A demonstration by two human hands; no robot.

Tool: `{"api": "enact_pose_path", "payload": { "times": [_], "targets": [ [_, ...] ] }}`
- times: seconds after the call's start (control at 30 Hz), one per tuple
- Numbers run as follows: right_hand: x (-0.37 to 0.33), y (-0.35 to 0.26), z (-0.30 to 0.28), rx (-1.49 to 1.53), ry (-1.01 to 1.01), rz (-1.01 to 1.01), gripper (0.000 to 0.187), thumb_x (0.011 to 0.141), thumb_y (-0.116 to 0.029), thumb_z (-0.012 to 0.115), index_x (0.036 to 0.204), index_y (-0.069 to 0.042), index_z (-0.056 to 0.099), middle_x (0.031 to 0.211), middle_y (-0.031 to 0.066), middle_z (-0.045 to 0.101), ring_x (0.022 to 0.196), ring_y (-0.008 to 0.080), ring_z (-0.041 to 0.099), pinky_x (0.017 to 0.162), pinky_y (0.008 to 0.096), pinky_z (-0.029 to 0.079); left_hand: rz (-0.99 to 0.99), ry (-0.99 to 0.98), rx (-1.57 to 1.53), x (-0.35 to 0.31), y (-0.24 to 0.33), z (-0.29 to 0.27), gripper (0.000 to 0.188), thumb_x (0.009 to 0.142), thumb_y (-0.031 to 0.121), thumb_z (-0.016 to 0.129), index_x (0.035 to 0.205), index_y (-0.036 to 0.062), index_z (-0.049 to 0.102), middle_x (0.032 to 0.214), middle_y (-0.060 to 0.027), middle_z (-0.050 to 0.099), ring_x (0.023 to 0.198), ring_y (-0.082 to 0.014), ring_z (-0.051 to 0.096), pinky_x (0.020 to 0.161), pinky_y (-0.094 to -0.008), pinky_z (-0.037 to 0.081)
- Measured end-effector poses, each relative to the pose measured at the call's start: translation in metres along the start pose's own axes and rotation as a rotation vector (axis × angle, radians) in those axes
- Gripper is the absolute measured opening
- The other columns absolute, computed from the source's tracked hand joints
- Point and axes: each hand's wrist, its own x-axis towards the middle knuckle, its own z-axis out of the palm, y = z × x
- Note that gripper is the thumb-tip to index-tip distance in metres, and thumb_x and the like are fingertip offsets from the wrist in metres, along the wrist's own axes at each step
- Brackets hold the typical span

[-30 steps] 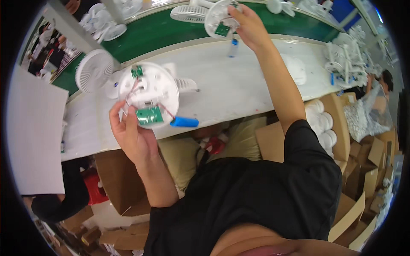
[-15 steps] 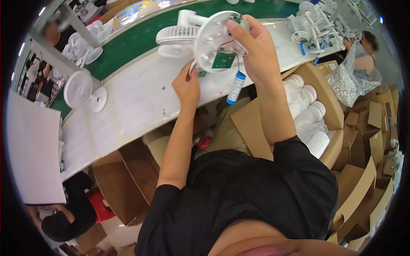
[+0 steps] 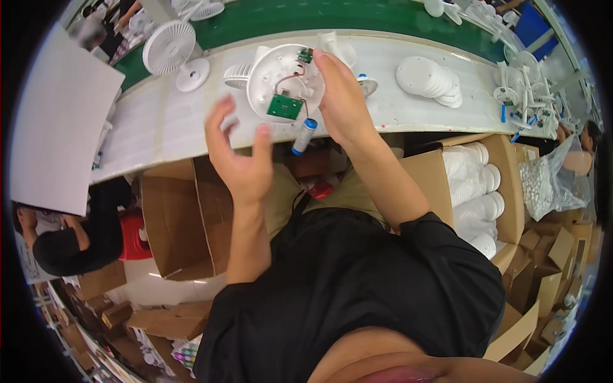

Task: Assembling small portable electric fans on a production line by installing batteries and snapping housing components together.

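Note:
My right hand (image 3: 347, 105) grips the right edge of a white desk fan's round base (image 3: 258, 83), whose hollow underside faces me. Inside the base sit a green circuit board (image 3: 285, 107), a smaller green board (image 3: 305, 56) near the rim, and thin wires. A battery cell with blue ends (image 3: 305, 135) hangs below the base on a wire. The fan's caged head (image 3: 237, 75) partly shows behind the base at its left. My left hand (image 3: 241, 159) is empty, its fingers apart and slightly blurred, just below and left of the base.
Round white plates (image 3: 424, 78) lie overlapped on the white bench (image 3: 159, 131). Another fan (image 3: 171, 48) stands at left; more fans (image 3: 514, 89) crowd the right end. Below are an open carton (image 3: 169, 220) and one with wrapped white parts (image 3: 472, 185). People sit at both sides.
My left hand has let go at the base's lower left and opened. The base has tipped to show more of its inside. The view has swung right, bringing the round plates into sight.

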Motion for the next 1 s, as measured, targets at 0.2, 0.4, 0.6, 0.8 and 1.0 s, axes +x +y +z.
{"api": "enact_pose_path", "payload": {
  "times": [0.2, 0.4, 0.6, 0.8, 1.0],
  "targets": [
    [-0.015, 0.024, -0.004, -0.091, -0.054, 0.014, 0.019, 0.100, -0.016, 0.048, 0.114, -0.004, 0.050, 0.103, 0.0059, 0.055, 0.092, 0.0116, 0.052, 0.082, 0.0257, 0.045, 0.331, -0.222, 0.214, 0.027, 0.009, 0.012, 0.026, 0.081, 0.006, 0.068, 0.106, 0.0033, 0.061, 0.136, -0.0183, 0.049, 0.122, -0.0309, 0.048, 0.104, -0.0371, 0.038],
    [-0.009, 0.034, 0.017, -0.924, -0.059, -0.812, 0.043, 0.082, -0.010, 0.065, 0.122, -0.002, 0.052, 0.119, 0.0153, 0.048, 0.104, 0.0279, 0.049, 0.091, 0.0347, 0.043, 0.007, -0.163, -0.086, 0.029, -0.022, -0.022, 0.010, 0.095, 0.012, 0.058, 0.100, 0.0044, 0.055, 0.112, -0.0084, 0.059, 0.096, -0.0174, 0.051, 0.088, -0.0274, 0.042],
    [0.008, 0.029, 0.008, -0.912, -0.360, -0.640, 0.018, 0.080, -0.005, 0.066, 0.098, -0.005, 0.064, 0.116, 0.0112, 0.051, 0.094, 0.0257, 0.053, 0.081, 0.0326, 0.046, 0.052, -0.108, -0.071, 0.034, -0.014, -0.005, 0.009, 0.093, 0.009, 0.056, 0.100, 0.0038, 0.054, 0.116, -0.0103, 0.058, 0.101, -0.0200, 0.051, 0.091, -0.0288, 0.041],
    [0.003, 0.029, 0.023, -0.985, -0.233, -0.773, 0.008, 0.079, -0.002, 0.066, 0.085, -0.007, 0.066, 0.111, 0.0081, 0.053, 0.085, 0.0240, 0.054, 0.071, 0.0296, 0.046, -0.001, -0.054, -0.174, 0.031, -0.016, -0.003, 0.008, 0.094, 0.008, 0.053, 0.101, 0.0029, 0.054, 0.107, -0.0077, 0.056, 0.093, -0.0167, 0.050, 0.084, -0.0256, 0.042],
    [0.007, 0.035, 0.023, -0.964, -0.181, -0.835, 0.022, 0.074, -0.002, 0.068, 0.096, -0.008, 0.070, 0.110, 0.0079, 0.054, 0.084, 0.0227, 0.054, 0.070, 0.0289, 0.047, 0.018, -0.128, -0.128, 0.034, -0.016, -0.009, 0.011, 0.095, 0.007, 0.051, 0.103, 0.0021, 0.055, 0.101, -0.0067, 0.056, 0.086, -0.0147, 0.049, 0.078, -0.0245, 0.043]
  ]
}}
